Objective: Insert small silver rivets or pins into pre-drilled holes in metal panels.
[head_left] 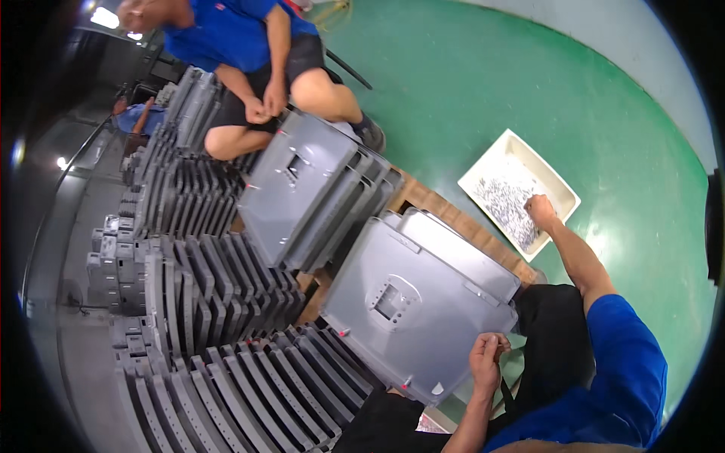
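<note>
My right hand reaches into a shallow cream-white tray on the floor. Its fingers are drawn together over a scatter of small silvery parts, too tiny to name. Beside the near edge of a flat grey panel, my left hand is closed with thumb and fingertips together. What it holds, if anything, does not show. The panel has a square cut-out ringed by small holes. Two small red-tipped pieces stick out along its left edge.
Another stack of grey panels stands ahead, by a seated co-worker in a blue shirt. Rows of grey panels fill the left. A wooden pallet lies under the stacks, and green floor extends to the right.
</note>
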Motion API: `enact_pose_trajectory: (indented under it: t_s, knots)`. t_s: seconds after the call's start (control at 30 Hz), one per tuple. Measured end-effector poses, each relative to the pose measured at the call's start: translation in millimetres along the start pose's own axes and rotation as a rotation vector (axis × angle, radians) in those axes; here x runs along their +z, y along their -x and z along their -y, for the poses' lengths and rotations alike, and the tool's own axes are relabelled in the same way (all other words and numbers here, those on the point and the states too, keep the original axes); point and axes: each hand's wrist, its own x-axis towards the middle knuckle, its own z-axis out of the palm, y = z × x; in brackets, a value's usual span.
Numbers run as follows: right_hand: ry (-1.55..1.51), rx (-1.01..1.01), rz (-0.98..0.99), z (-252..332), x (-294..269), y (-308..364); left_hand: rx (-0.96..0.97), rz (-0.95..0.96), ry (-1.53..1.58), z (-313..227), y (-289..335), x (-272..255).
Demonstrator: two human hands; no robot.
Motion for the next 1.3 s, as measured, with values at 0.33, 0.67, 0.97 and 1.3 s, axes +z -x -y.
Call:
enact_pose_trajectory:
  t_s: [0.33, 0.67, 0.97, 1.3]
  knots:
    - [-0.337, -0.055, -0.101, 64, -88, 26, -0.062, -0.024, 0.205, -17, -20, 10]
    - [-0.31, -0.66, 0.32, 242, -194, 254, -0.276, -0.034, 0.717, -74, -9, 58]
    - [0.241, -1.292, 0.18, 293, -211, 337, -0.153, 0.181, 0.841, -82, 24, 21]
    - [0.23, -1.438, 0.056, 311, -225, 376, -0.087, 0.394, 0.926, -104, 64, 12]
